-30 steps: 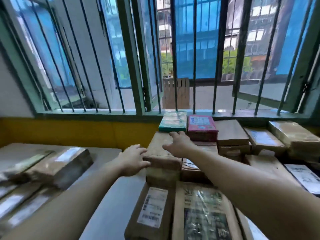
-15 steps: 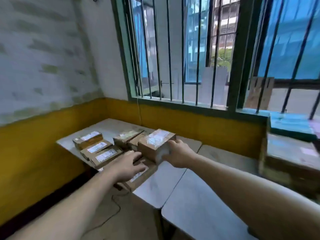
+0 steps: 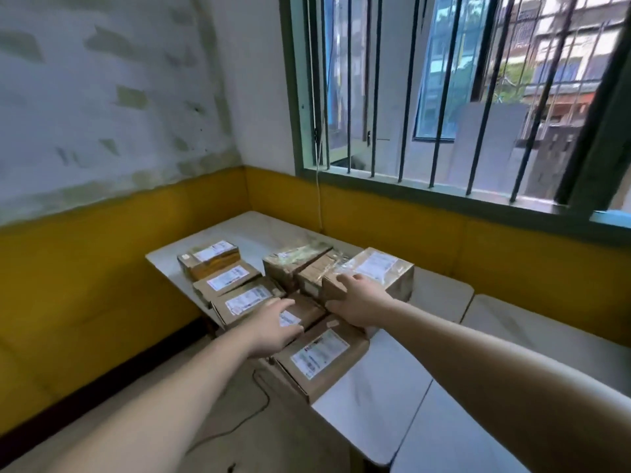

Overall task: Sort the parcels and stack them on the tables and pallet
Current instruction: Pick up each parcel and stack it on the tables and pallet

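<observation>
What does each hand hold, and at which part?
The right hand grips the taped parcel at its near end. The left hand lies open over a flat parcel.

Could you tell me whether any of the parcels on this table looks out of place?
The nearest labelled parcel lies at the very edge of the table, and its corner seems to overhang slightly. The clear tape on the taped parcel in the middle looks crinkled and loose.

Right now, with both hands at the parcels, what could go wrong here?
1. The front parcel lies right at the table edge, perhaps overhanging; the left hand close by could knock it to the floor.
2. The right hand grips the tall parcel at one corner only; it might slip or tip.
</observation>
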